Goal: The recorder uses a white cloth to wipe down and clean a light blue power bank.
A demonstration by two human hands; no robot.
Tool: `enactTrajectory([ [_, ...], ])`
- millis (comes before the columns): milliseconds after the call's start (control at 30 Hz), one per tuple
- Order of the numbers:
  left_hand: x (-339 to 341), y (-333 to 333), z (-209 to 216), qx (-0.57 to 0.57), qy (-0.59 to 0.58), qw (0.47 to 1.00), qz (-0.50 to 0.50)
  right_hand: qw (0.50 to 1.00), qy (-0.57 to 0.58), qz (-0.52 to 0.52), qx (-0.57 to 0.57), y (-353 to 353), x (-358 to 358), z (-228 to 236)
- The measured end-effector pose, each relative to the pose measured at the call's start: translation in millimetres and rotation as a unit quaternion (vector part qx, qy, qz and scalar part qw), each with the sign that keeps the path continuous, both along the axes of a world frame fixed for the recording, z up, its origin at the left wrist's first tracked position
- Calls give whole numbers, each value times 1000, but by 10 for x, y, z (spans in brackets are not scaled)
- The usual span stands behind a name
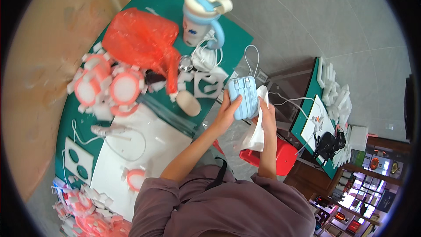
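Observation:
A light blue power bank [244, 98] with short cables set in its face is held up beyond the table's right edge. My left hand [226, 113] closes on its left side, with the thumb on its face. A white cord loop rises from its top end. My right hand [267, 116], at the power bank's right side, grips a crumpled white tissue [253, 139] that hangs below the fingers. Some of those fingers are hidden behind the tissue. Beneath the right forearm stands a red bin [285, 157].
On the green table [234, 39] are a blue-and-white tumbler [202, 15], a red plastic bag [140, 35], pink-and-white round foam pieces [125, 87], a white board [144, 140] and a glue gun [109, 130]. A second green table [302, 127] at right holds white foam and black cables.

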State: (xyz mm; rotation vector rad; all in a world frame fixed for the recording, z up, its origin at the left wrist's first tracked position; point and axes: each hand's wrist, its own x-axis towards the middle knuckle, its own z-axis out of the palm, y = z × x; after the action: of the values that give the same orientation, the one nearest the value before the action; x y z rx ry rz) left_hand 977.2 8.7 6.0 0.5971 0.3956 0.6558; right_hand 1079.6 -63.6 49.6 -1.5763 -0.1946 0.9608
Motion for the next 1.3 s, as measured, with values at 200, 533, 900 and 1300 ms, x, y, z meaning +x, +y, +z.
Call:
enactTrajectory([
  [200,-1454,-468,659,-72,-111,990,40,986,-67,142,63,-276,-1310,507],
  [533,-3318,-1131,584,-16,-157,935,318,911,72,393,104,-381,-3095,393],
  [900,-3920,-1878,-53,-83,-292,816,492,799,48,573,175,-652,-3536,-391],
  [1300,-3433,-2909,-224,21,-267,813,517,679,-61,575,452,-1243,-3173,-102],
])
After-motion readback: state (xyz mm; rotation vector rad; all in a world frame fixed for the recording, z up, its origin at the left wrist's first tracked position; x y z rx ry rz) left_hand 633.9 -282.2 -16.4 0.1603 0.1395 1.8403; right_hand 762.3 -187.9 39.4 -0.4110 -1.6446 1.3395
